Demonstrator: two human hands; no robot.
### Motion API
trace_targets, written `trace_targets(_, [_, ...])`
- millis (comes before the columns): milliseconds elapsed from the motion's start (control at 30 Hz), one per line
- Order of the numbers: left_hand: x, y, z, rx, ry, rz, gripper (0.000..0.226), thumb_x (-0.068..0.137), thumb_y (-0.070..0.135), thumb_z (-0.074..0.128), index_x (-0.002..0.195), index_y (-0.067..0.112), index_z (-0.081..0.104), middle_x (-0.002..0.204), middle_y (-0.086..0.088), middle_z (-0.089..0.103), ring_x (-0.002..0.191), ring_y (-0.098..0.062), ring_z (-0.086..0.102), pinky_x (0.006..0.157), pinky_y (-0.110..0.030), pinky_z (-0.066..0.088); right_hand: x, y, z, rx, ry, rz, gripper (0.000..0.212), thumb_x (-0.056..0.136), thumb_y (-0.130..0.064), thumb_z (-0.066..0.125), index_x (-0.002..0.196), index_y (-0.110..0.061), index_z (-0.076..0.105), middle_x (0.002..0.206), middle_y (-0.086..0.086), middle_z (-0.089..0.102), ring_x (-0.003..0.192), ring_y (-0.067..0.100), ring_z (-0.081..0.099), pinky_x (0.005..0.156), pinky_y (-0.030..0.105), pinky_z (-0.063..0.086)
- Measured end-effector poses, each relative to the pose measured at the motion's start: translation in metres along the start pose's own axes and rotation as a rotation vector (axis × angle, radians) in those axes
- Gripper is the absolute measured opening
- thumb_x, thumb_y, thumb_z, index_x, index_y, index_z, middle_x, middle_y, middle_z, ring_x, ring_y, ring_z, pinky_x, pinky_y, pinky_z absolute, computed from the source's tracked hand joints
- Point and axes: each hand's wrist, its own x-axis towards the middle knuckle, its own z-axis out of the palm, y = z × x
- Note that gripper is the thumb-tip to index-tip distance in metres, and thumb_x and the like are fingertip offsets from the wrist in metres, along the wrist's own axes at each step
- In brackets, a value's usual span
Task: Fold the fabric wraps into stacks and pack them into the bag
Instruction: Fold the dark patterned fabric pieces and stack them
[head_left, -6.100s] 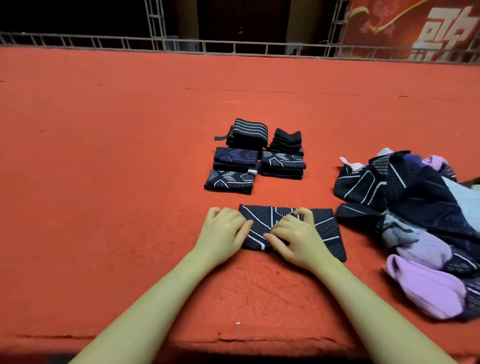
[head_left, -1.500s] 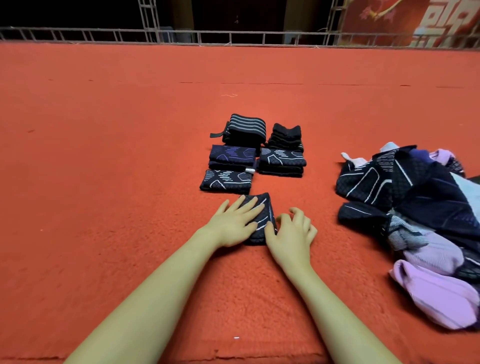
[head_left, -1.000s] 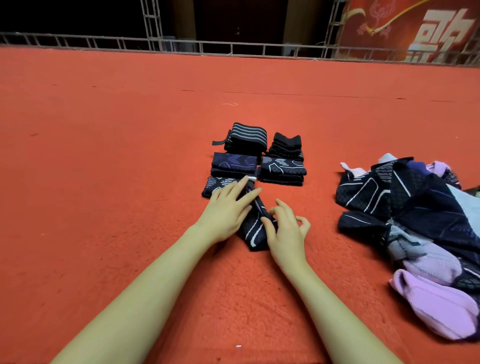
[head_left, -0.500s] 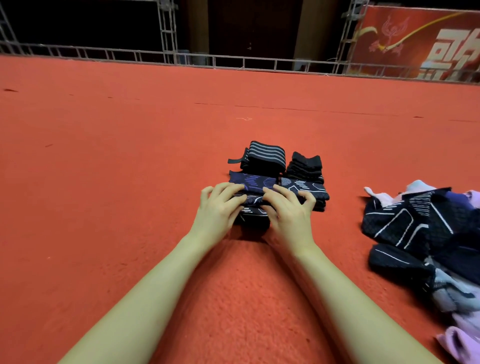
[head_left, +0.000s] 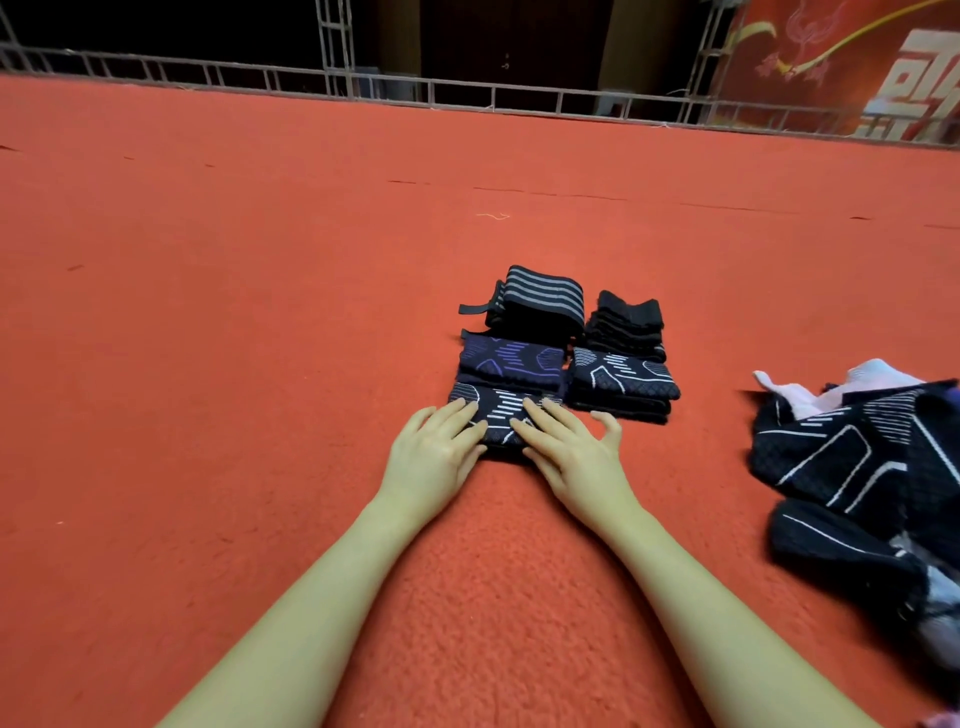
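Left hand (head_left: 434, 452) and right hand (head_left: 569, 454) press flat on a folded wrap (head_left: 501, 415) on red carpet (head_left: 208, 312). Folded stacks (head_left: 621, 384) sit just behind; an unfolded pile (head_left: 857, 467) lies right.

Five folded stacks of fabric wraps (head_left: 563, 358) sit on the red carpet (head_left: 234, 312); right of them lies one unfolded heap (head_left: 862, 467). Two hands.

Fuzzy matt red carpet (head_left: 260, 364) lying rough under my forearms, folded wrap (head_left: 501, 415) showing knitted matt cloth with pale woven lines, striped wrap (head_left: 540, 299) looking ribbed, metal railing (head_left: 467, 98) gleaming dully behind.
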Motion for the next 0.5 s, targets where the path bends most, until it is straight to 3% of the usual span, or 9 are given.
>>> trace_targets(167, [0.002, 0.011, -0.004, 0.021, -0.163, -0.154, 0.041, 0.085, 0.035, 0.041, 0.098, 0.017, 0.075, 0.11, -0.004, 0.07, 0.104, -0.019, 0.066, 0.087, -0.04, 0.052, 0.006, -0.008, 0.0, 0.021, -0.115, 0.174, 0.035, 0.087, -0.038, 0.046, 0.115, -0.034, 0.066, 0.133, 0.0, 0.058, 0.122, 0.022, 0.055, 0.096, 0.045, 0.023])
trace_targets(267, [0.002, 0.016, -0.008, 0.045, -0.246, -0.213, 0.052, 0.085, 0.042, 0.034, 0.114, 0.017, 0.07, 0.123, -0.003, 0.065, 0.118, -0.018, 0.059, 0.097, -0.045, 0.045, 0.005, -0.012, -0.003, 0.052, -0.255, 0.234, 0.039, 0.099, -0.039, 0.039, 0.137, -0.041, 0.045, 0.154, -0.007, 0.029, 0.143, 0.016, 0.025, 0.107, 0.05, 0.014])
trace_targets(333, [0.004, 0.022, -0.017, 0.054, -0.323, -0.224, 0.058, 0.091, 0.046, 0.028, 0.136, 0.019, 0.053, 0.145, -0.001, 0.046, 0.137, -0.017, 0.038, 0.113, -0.044, 0.024, 0.001, -0.012, -0.004, 0.105, -0.299, 0.274, 0.042, 0.102, -0.038, 0.034, 0.143, -0.046, 0.03, 0.158, -0.014, 0.012, 0.145, 0.012, 0.01, 0.11, 0.043, 0.007])
trace_targets(400, [0.006, 0.026, -0.024, 0.103, -0.31, -0.211, 0.056, 0.098, 0.047, 0.025, 0.147, 0.021, 0.033, 0.156, 0.001, 0.025, 0.145, -0.016, 0.016, 0.117, -0.038, 0.004, -0.005, -0.016, -0.012, 0.252, -0.268, 0.361, 0.043, 0.101, -0.033, 0.037, 0.142, -0.046, 0.032, 0.157, -0.014, 0.015, 0.142, 0.011, 0.015, 0.107, 0.036, 0.009])
trace_targets(433, [0.008, 0.029, -0.027, 0.107, -0.286, -0.208, 0.054, 0.1, 0.046, 0.028, 0.148, 0.022, 0.032, 0.157, 0.001, 0.022, 0.146, -0.015, 0.013, 0.117, -0.038, 0.001, -0.009, -0.018, -0.017, 0.308, -0.218, 0.396, 0.042, 0.101, -0.03, 0.039, 0.141, -0.044, 0.036, 0.156, -0.014, 0.02, 0.14, 0.011, 0.019, 0.104, 0.033, 0.011])
trace_targets(500, [0.008, 0.038, -0.036, 0.074, -0.249, -0.192, 0.05, 0.098, 0.043, 0.034, 0.14, 0.02, 0.046, 0.152, -0.003, 0.035, 0.141, -0.018, 0.029, 0.116, -0.04, 0.014, -0.018, -0.018, -0.027, 0.325, -0.136, 0.405, 0.041, 0.099, -0.028, 0.045, 0.138, -0.04, 0.043, 0.152, -0.013, 0.029, 0.135, 0.012, 0.027, 0.099, 0.028, 0.012])
